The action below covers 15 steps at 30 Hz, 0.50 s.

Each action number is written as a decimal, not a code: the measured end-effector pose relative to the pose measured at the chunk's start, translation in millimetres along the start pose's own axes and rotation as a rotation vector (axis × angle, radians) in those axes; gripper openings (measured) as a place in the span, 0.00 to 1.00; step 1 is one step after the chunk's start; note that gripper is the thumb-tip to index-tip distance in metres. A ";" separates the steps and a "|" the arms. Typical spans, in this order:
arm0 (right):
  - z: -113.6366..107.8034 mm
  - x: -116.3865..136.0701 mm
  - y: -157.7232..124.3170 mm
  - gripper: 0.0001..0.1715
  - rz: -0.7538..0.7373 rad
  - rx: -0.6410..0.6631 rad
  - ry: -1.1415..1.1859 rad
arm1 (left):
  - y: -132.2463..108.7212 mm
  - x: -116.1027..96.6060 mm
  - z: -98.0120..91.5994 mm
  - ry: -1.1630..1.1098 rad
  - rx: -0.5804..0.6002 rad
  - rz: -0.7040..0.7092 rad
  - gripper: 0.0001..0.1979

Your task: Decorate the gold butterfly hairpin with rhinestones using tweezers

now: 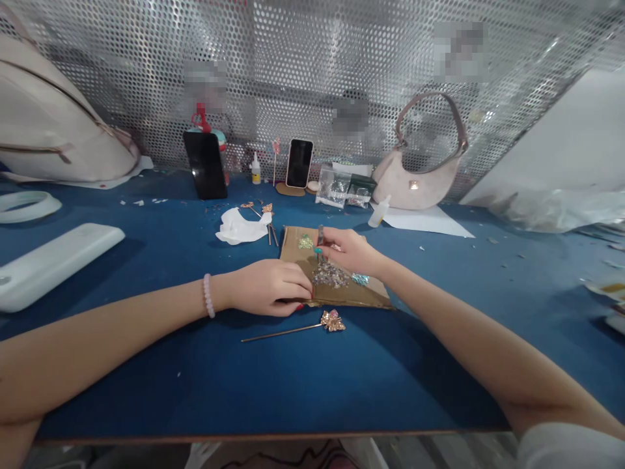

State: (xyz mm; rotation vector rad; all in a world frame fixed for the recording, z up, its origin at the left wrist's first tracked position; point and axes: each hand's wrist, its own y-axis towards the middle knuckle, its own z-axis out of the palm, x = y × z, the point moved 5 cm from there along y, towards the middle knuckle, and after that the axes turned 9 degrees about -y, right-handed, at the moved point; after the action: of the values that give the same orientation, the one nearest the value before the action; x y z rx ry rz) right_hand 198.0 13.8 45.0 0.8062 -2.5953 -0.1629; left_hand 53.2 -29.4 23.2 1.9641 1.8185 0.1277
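Observation:
A piece of brown cardboard [297, 260] lies on the blue table, bearing small piles of stones: green [306, 241], clear to purplish [331, 276] and turquoise [360, 279]. My left hand [268, 286] is at its near left corner, fingers curled and gripping the edge. Over the piles, my right hand [349, 251] is closed in a pinch on a slim grey tool [320, 236] pointing down; its tip is hard to make out. Just in front of the cardboard lies a gold hairpin [333, 320] with a flower-like head and a pink stone, touched by neither hand.
White crumpled paper [241, 226] and more hairpins [267, 209] lie left of the cardboard. Behind stand two phones [205, 164] [299, 164], a glue bottle [256, 169], plastic bags [334, 187] and a handbag [420, 176]. Another bottle [379, 212] leans at right. A white case [58, 264] lies left.

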 end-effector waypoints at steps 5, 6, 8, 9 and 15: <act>-6.0 -2.5 -2.2 0.03 0.008 0.007 0.057 | -0.8 1.4 -0.9 -0.014 0.012 -0.002 0.11; -6.9 -2.5 -2.6 0.03 0.016 0.008 0.062 | -1.4 1.6 -1.2 -0.016 0.016 -0.002 0.11; -8.7 -2.7 -3.3 0.03 0.032 0.001 0.060 | -2.7 1.7 -1.6 -0.029 0.028 -0.001 0.11; -9.5 -2.9 -3.4 0.03 0.040 -0.004 0.055 | -3.3 1.8 -1.8 -0.038 0.035 -0.003 0.12; -10.5 -4.9 -3.4 0.03 0.051 -0.001 0.038 | -5.4 3.8 -4.1 -0.079 0.044 -0.020 0.11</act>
State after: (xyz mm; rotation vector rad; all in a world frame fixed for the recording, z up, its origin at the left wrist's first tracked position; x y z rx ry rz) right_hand 207.9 13.8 52.0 0.7355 -2.5767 -0.1328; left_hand 47.2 -24.6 23.9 1.9519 1.8034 0.0042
